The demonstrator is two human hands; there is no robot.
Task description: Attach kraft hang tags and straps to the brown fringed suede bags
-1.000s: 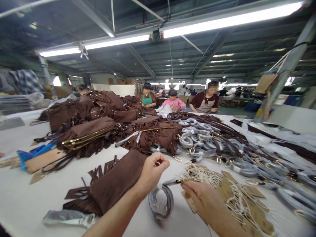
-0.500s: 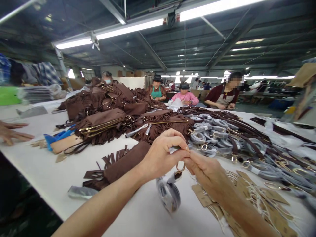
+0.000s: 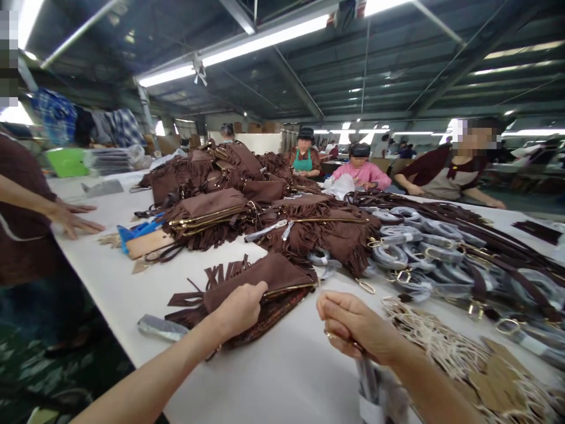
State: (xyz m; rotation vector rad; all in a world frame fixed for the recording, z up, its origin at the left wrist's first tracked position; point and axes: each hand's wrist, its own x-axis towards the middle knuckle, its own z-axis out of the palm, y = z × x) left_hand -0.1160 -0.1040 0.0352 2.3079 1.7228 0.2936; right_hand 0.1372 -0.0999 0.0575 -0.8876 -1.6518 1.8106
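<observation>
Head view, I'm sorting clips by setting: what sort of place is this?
Probably a bag factory's assembly floor: heaps of brown fringed bags and wrapped straps on a long white table, several people working along it, strip lights under a steel roof.

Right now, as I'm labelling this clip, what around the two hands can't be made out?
Head view only:
- How the right hand grips the wrapped strap: the curled fingers hide it.
- The strap's lower end: blurred and cut off by the bottom edge.
- The left hand fingertips: hidden under the edge of the brown fringed pouch.
- Print on the paper tags: blurred and too small.
</observation>
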